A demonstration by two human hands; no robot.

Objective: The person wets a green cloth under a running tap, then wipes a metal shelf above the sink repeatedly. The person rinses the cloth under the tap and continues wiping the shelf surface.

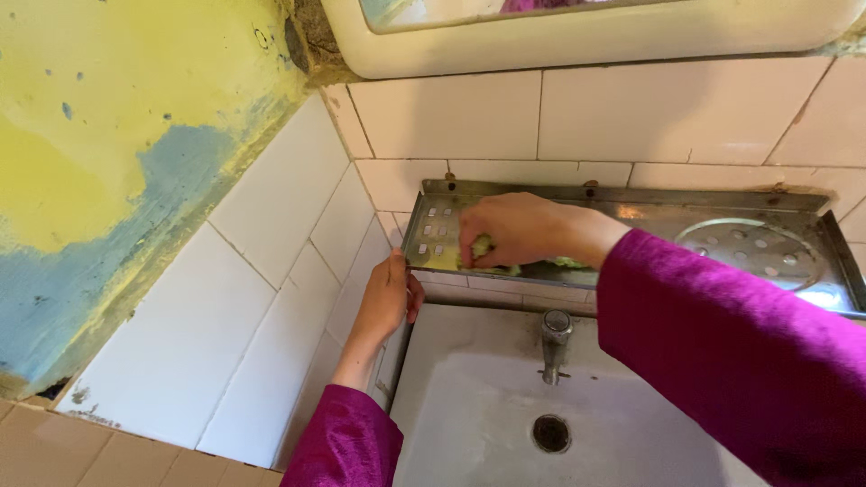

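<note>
Right hand: the right hand lies palm down inside the steel shelf, fingers curled tight around a green scrub pad, pressing it flat to the shelf floor so it can rub the metal.
Scrub pad: on the left half of the shelf, beside the block of small square drain slots; a strip of green shows under the wrist.
Left hand: the left hand clasps the shelf's front left corner from below, fingers closed around the rim, apparently to steady it.
Soap dish: 1 round perforated recess at the right end of the shelf, nothing in it.
Tap: a metal tap just below the shelf's front edge.
Basin: the white basin below the shelf, drain hole beneath the tap.
Mirror: its cream frame above the shelf.
</note>
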